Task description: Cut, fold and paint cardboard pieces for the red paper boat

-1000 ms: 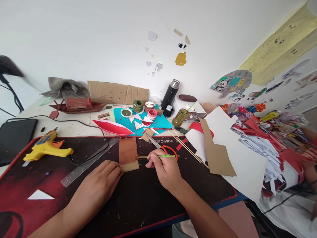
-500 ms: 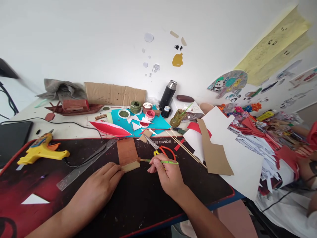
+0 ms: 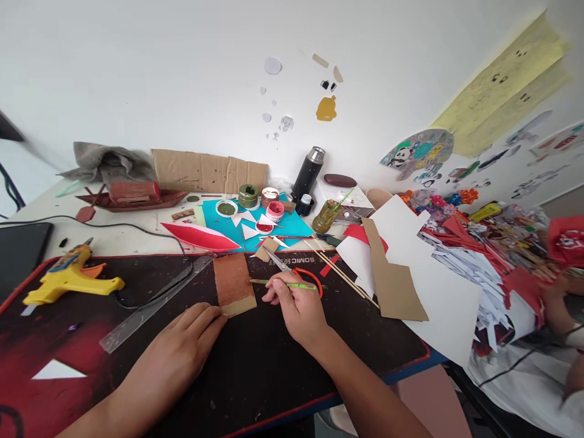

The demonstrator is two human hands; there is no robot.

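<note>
A small cardboard rectangle (image 3: 233,278) lies on the dark mat, mostly coated in reddish-brown paint, with a bare tan strip along its near edge. At its lower left corner, the fingertips of my left hand (image 3: 185,344) are pressed together and grip the edge. My right hand (image 3: 298,307) is closed round a green-handled paintbrush (image 3: 283,284), held nearly level. The brush tip meets the painted card's right edge. Just behind my right hand are orange-handled scissors (image 3: 283,263), partly hidden by it.
A yellow glue gun (image 3: 73,277) and a clear ruler (image 3: 155,304) lie left. Behind stand paint jars (image 3: 249,196), a brown model boat (image 3: 132,198) and a black thermos (image 3: 310,173). Cut cardboard (image 3: 401,292) and white paper (image 3: 451,304) lie right, near another person's arm (image 3: 554,298).
The brush tip has moved up along the card's right side, and my right hand with it, slightly left. My left hand stays on the corner. The other person's red item shows more.
</note>
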